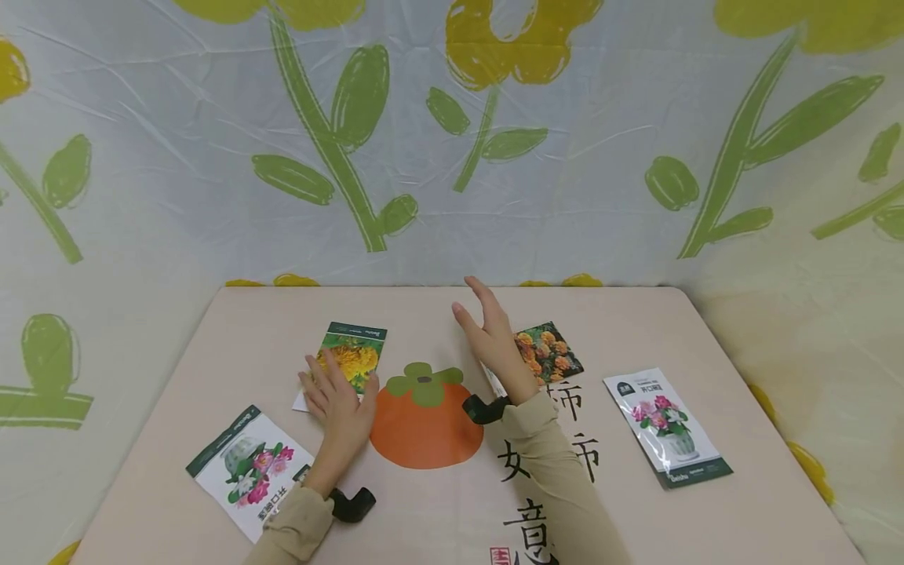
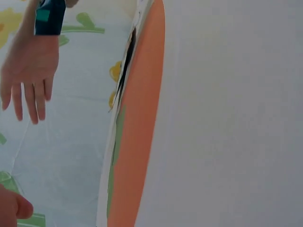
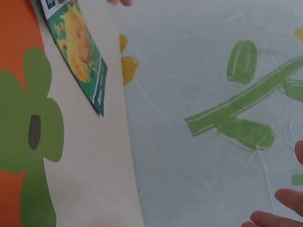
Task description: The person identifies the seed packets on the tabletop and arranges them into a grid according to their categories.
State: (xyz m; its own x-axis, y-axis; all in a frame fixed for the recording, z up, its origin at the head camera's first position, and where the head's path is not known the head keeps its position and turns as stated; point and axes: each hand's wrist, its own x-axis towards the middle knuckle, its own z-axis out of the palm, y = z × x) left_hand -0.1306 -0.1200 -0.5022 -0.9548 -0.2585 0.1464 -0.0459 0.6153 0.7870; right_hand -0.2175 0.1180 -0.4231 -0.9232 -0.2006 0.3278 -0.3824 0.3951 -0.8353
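Note:
My left hand (image 1: pixel 340 410) is spread with straight fingers over the lower left part of a seed packet with yellow flowers (image 1: pixel 351 357). Relaxed and slightly bent, the fingers of my right hand (image 1: pixel 492 339) hold nothing; that hand overlaps the left side of an orange marigold seed packet (image 1: pixel 549 353) in the head view. The left wrist view shows the right hand (image 2: pixel 32 64) raised with fingers extended, and part of the left thumb (image 2: pixel 12 208) at lower left. In the right wrist view, the yellow-flower packet (image 3: pixel 75 45) lies on the table, right fingertips (image 3: pixel 289 201) at lower right.
A white packet with pink flowers (image 1: pixel 247 463) lies front left, partly under the left forearm in view. A similar packet (image 1: pixel 664 428) lies at the right. The pale tabletop (image 1: pixel 438 510) bears a printed persimmon (image 1: pixel 424 431) and black characters. A flower-printed cloth (image 1: pixel 537 212) hangs behind.

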